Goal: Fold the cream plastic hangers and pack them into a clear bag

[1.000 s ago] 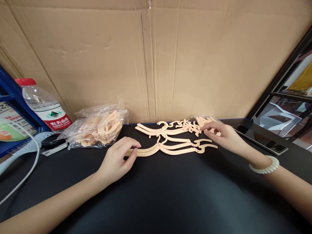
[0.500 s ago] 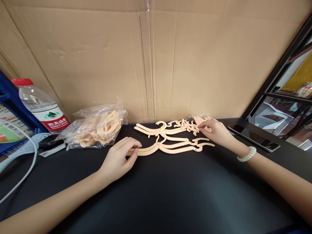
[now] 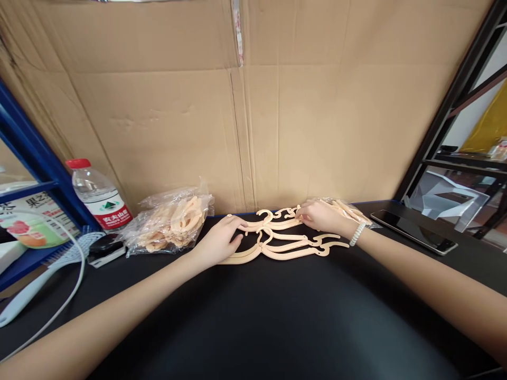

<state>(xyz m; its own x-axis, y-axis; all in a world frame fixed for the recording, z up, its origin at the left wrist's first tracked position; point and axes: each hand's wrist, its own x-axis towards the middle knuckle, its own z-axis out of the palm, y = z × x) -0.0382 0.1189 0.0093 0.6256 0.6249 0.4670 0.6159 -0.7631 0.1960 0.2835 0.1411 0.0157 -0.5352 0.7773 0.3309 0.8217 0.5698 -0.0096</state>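
Peach-coloured folding hangers lie on the black table; the nearer one (image 3: 287, 255) has its hook pointing away from me. My left hand (image 3: 223, 240) is at the left end of the farther hanger (image 3: 283, 225), thumb and fingers closing around its arm, and covers part of the nearer one. My right hand (image 3: 319, 215), with a pale beaded bracelet on the wrist, is at the farther hanger's right end, by small hook pieces (image 3: 284, 213). Its fingertips are bent down around something I cannot make out. A plastic bag of parts (image 3: 346, 210) is partly behind it.
At the left stand a water bottle (image 3: 105, 203), a bag of peach parts (image 3: 172, 224), a hairbrush (image 3: 29, 287) and a white cable (image 3: 81, 264). A phone (image 3: 414, 231) lies right. Cardboard (image 3: 178, 132) forms the back wall.
My left hand has moved from the nearer hanger to the farther one. My right hand has moved left, from the small pieces to the farther hanger's right end. The view has shifted.
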